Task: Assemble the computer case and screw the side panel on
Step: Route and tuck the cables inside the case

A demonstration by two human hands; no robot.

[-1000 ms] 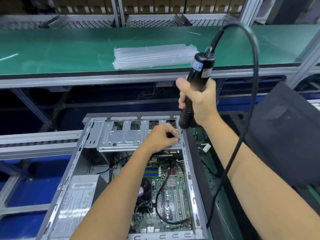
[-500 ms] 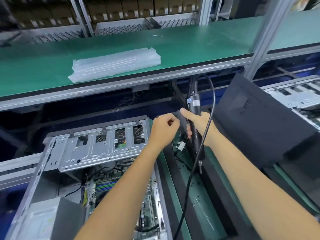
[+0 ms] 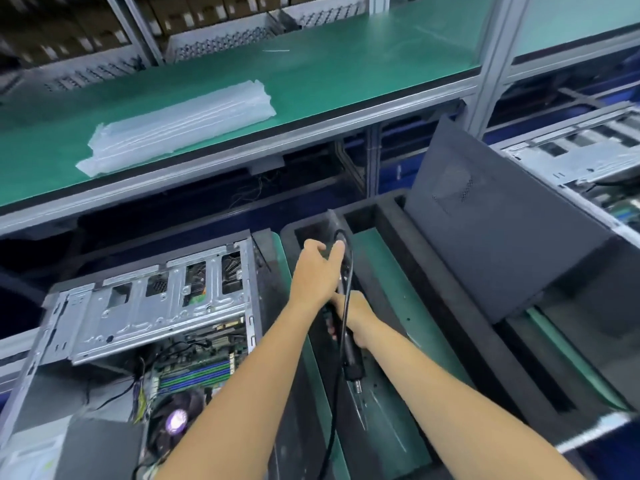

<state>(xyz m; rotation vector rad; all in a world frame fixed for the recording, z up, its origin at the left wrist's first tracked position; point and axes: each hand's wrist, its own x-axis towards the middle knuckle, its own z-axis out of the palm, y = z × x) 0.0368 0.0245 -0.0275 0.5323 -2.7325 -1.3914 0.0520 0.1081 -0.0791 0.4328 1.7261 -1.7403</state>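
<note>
- My right hand (image 3: 356, 320) is wrapped round the body of the driver (image 3: 349, 348), bit pointing down toward me, over the green mat (image 3: 384, 341) in the black foam tray (image 3: 446, 289).
- My left hand (image 3: 317, 268) reaches past it, fingers loosely spread near the cord (image 3: 341, 375) where it loops at the driver's top; whether they touch the cord I cannot tell.
- The case (image 3: 149, 313) lies to the left, just beside the tray, its upper face uncovered: drive cage, board and cooler fan all show.
- The side panel (image 3: 502, 237), dark grey with a vent grid, leans tilted in the tray's right part, well apart from the case.
- Progress, as I judge it: internals look fitted; the panel is not yet on and none of its screws are driven. Left to do: lift the panel, seat it on the case, screw it down.
- Count: one driver, one cord, one panel, one tray, two open cases (the second (image 3: 581, 157) at far right), one stack of clear bags (image 3: 180, 126) on the green shelf (image 3: 346, 64).
</note>
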